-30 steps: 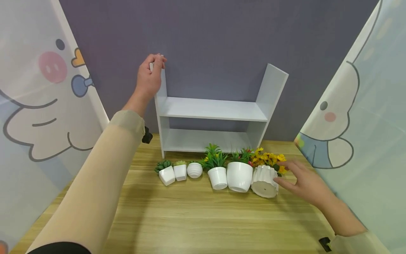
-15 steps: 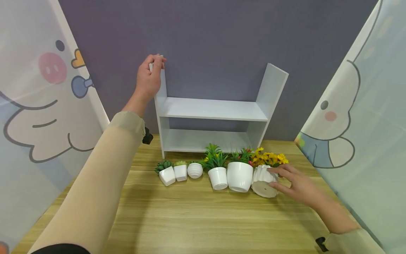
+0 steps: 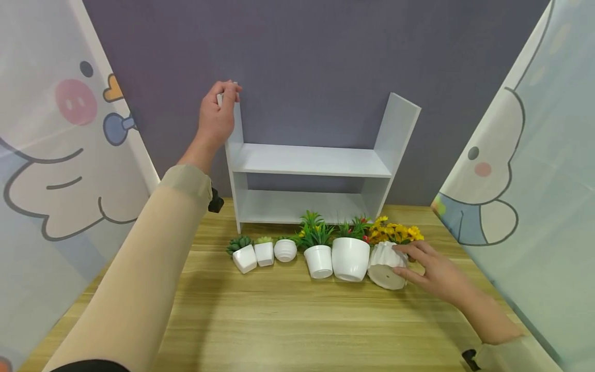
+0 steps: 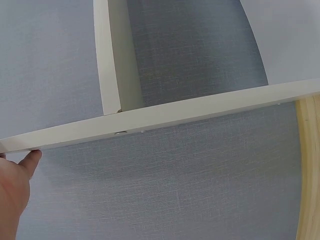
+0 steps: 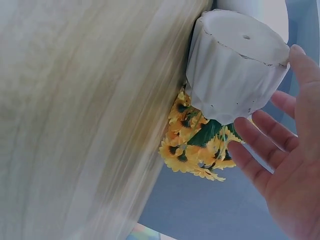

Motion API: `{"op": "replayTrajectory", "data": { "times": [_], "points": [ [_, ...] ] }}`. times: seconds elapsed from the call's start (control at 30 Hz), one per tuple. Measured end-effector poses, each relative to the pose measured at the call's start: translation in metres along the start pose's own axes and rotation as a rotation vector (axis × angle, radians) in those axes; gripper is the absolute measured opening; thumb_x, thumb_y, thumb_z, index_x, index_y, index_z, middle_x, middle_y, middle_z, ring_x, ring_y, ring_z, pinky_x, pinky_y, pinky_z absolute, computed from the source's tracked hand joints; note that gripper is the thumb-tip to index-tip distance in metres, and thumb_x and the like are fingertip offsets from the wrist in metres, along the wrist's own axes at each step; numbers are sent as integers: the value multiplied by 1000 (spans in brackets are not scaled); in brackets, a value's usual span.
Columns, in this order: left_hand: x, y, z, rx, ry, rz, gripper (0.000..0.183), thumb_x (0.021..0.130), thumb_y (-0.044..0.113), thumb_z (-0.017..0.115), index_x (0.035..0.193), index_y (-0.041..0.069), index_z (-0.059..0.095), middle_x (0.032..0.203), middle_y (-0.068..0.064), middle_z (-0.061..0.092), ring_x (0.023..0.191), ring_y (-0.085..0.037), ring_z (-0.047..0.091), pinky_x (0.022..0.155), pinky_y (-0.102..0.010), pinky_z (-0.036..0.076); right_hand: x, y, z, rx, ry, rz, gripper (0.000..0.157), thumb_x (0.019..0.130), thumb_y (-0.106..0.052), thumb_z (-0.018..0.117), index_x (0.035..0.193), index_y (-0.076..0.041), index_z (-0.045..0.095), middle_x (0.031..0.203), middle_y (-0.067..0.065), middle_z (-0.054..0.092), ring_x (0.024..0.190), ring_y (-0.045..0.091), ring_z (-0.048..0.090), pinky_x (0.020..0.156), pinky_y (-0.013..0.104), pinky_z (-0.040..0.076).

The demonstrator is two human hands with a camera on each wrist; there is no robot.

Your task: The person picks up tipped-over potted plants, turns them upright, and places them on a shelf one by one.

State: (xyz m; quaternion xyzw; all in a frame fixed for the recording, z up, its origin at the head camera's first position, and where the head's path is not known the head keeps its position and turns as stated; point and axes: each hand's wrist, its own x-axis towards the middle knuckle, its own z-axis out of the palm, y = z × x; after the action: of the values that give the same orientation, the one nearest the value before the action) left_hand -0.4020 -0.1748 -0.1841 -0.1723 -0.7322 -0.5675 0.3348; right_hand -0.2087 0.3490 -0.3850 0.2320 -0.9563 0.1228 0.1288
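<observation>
My left hand (image 3: 216, 113) holds the top of the left side panel of a white shelf (image 3: 311, 159). In the left wrist view, the thumb and part of that hand (image 4: 14, 190) show at the panel's edge; the other fingers are mostly hidden. My right hand (image 3: 437, 274) rests at a fluted white flower pot (image 3: 388, 266) with yellow flowers (image 3: 395, 232), which lies tipped on its side. In the right wrist view, the thumb touches the rim of the pot's base (image 5: 245, 37), and the other fingers extend loosely beside its mouth.
Left of the fluted pot lie a wide white pot (image 3: 350, 259), a tapered pot (image 3: 319, 261) with green leaves, and three small succulent pots (image 3: 285, 250) in a row on the wooden table (image 3: 279, 320). A grey wall (image 3: 316, 62) stands behind; cartoon-printed panels (image 3: 553, 181) flank both sides.
My right hand has moved left onto the fluted pot, then stayed there. The left hand keeps its place on the shelf, and the pots lie as before.
</observation>
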Motion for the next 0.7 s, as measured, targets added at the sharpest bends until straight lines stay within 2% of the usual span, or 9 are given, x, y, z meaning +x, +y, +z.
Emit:
{"op": "replayTrajectory", "data": {
  "times": [0.1, 0.3, 0.4, 0.47, 0.57, 0.7],
  "points": [
    [-1, -1, 0, 3, -2, -7, 30, 117, 40, 50, 91, 27, 60, 157, -10, 64, 158, -3, 44, 127, -21, 31, -3, -2, 0, 45, -10, 75, 55, 102, -40, 79, 146, -10, 63, 129, 14, 66, 107, 30, 72, 77, 47, 62],
    [0, 0, 0, 8, -9, -9, 30, 117, 41, 49, 93, 26, 60, 157, -9, 63, 159, -3, 42, 128, -21, 30, -7, -12, 1, 274, -71, 363, 74, 112, -48, 62, 152, 11, 44, 143, 37, 58, 114, 45, 72, 85, 54, 63],
    [0, 1, 0, 4, -5, -6, 30, 117, 40, 50, 94, 24, 61, 158, -9, 63, 159, -3, 43, 128, -22, 30, -6, -16, 4, 435, -137, 499, 86, 115, -53, 50, 157, 20, 27, 147, 45, 51, 117, 45, 72, 88, 51, 64],
    [0, 0, 0, 6, -2, -8, 30, 117, 40, 50, 93, 25, 61, 158, -9, 63, 159, -3, 43, 128, -22, 30, -4, -18, 7, 529, -179, 576, 95, 115, -58, 45, 159, 23, 17, 150, 48, 46, 116, 40, 72, 88, 47, 65],
    [0, 0, -1, 20, -6, -20, 30, 117, 42, 49, 93, 27, 60, 162, -7, 61, 160, -3, 41, 129, -22, 29, -2, -21, 13, 632, -217, 654, 103, 114, -63, 42, 161, 23, 8, 151, 47, 47, 114, 33, 72, 84, 42, 66],
    [-1, -1, -1, 36, -16, -29, 30, 117, 43, 48, 94, 28, 59, 165, -4, 58, 160, -2, 39, 130, -23, 28, 1, -23, 19, 651, -218, 674, 106, 113, -64, 44, 160, 23, 6, 153, 48, 46, 119, 34, 71, 84, 40, 66]
  ]
}}
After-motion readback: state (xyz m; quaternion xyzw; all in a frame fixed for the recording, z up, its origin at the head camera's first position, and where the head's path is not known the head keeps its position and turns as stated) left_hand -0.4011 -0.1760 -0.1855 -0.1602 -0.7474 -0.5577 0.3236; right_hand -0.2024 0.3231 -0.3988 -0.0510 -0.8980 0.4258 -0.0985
